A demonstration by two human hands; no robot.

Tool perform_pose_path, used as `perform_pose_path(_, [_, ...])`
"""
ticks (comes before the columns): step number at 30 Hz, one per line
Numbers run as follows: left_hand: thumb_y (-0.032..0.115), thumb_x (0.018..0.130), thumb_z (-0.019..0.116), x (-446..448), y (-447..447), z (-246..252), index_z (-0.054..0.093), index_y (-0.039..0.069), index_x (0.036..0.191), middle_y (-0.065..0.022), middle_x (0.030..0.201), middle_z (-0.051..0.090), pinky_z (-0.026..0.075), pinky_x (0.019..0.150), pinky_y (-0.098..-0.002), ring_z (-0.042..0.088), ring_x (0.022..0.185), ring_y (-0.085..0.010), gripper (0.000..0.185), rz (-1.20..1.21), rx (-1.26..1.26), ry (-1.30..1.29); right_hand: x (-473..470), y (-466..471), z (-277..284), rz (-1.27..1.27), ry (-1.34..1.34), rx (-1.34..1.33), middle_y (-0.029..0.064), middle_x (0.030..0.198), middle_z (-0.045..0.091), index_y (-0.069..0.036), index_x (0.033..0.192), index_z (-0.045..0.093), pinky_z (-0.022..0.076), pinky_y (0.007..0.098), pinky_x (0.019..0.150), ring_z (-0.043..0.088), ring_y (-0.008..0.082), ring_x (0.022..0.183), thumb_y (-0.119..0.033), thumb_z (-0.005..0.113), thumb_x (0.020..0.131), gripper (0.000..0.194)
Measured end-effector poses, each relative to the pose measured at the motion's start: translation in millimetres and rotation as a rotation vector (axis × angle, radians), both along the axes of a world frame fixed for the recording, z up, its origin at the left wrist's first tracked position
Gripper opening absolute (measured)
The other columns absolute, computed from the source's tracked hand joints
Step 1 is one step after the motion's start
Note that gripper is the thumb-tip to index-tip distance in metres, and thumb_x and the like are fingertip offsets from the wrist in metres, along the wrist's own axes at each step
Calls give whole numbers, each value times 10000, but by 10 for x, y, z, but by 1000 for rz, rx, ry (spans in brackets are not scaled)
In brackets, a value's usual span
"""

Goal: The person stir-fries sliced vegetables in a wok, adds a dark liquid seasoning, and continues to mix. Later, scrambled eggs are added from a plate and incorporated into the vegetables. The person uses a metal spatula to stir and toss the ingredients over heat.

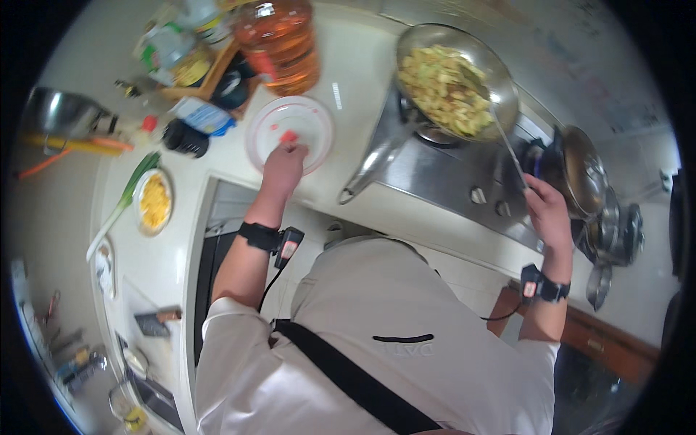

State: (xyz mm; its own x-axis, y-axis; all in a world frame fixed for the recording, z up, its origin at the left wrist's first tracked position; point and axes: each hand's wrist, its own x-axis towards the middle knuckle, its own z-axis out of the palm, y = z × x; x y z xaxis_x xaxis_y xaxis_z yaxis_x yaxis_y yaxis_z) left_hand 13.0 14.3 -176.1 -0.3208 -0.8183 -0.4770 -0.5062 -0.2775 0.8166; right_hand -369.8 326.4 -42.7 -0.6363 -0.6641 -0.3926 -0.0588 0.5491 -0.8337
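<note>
My left hand (286,166) reaches over a white plate (255,136) with a pink-red rim. Its bunched fingertips touch small red food pieces (289,136); blur hides whether any is pinched. My right hand (548,209) grips the thin metal handle of a spatula (511,151), whose head lies in the food. That food, chopped pale yellow-green pieces (443,89), fills the bottom of a steel wok (495,70) on the gas stove (429,168). The wok's long handle (364,176) points toward me, between the plate and the stove knobs.
A big bottle of orange-coloured oil (288,49) stands behind the plate. Leftward are a dark jar (185,139), a bowl of yellow food (154,202), a green onion (126,198) and a cleaver (154,323). A lidded pan (582,171) sits right of my right hand.
</note>
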Motion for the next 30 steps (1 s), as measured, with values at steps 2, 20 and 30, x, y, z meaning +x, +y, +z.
perform_pose_path(2, [306, 922, 588, 323, -94, -279, 558, -14, 1212, -144, 806, 673, 532, 726, -366, 675, 810, -280, 434, 240, -484, -214, 19, 72, -83, 17, -40, -80, -86, 767, 502, 7, 1316, 578, 277, 170, 511, 391, 0, 592, -81, 588, 977, 351])
perform_pose_path(20, [56, 921, 516, 622, -109, -672, 567, -102, 1122, -140, 929, 663, 595, 636, -294, 681, 736, -210, 260, 416, 70, 235, 112, -9, -229, -54, -172, -80, -14, 715, 546, -21, 1335, 556, 220, 186, 337, 347, 18, 387, -136, 548, 1001, 354])
perform_pose_path(30, [92, 909, 568, 616, -327, 302, 626, -35, 1052, -100, 914, 692, 560, 649, -277, 678, 748, -158, 200, 261, -38, 349, 169, 54, -167, -143, -244, -147, 14, 701, 583, -5, 1314, 567, 249, 202, 344, 394, 52, 402, -138, 563, 992, 348])
